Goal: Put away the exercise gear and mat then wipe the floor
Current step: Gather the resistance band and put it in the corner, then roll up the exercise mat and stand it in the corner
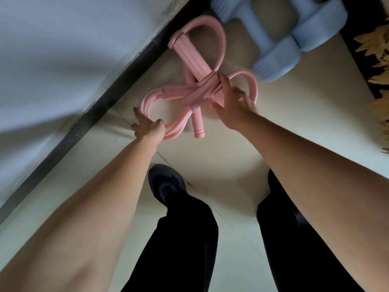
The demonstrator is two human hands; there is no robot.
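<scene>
Pink foam-covered tube exerciser (pixel 189 57) lies on the pale tiled floor (pixel 210 157) beside two pale blue ribbed dumbbells (pixel 277 57) — the left hand (pixel 148 128) curled round its looped tubes, the right hand (pixel 233 102) pinching its wrapped middle.

We see a pale cream tiled floor (pixel 210 157) under the fingers (pixel 223 81), thin dark seams crossing it. Left of the fingers a black skirting strip (pixel 88 121) runs diagonally along a white wall (pixel 52 49). Far right of them lies a dark rug (pixel 374 66) with golden leaf patterns. The light is soft and dim, with faint shadows.
</scene>
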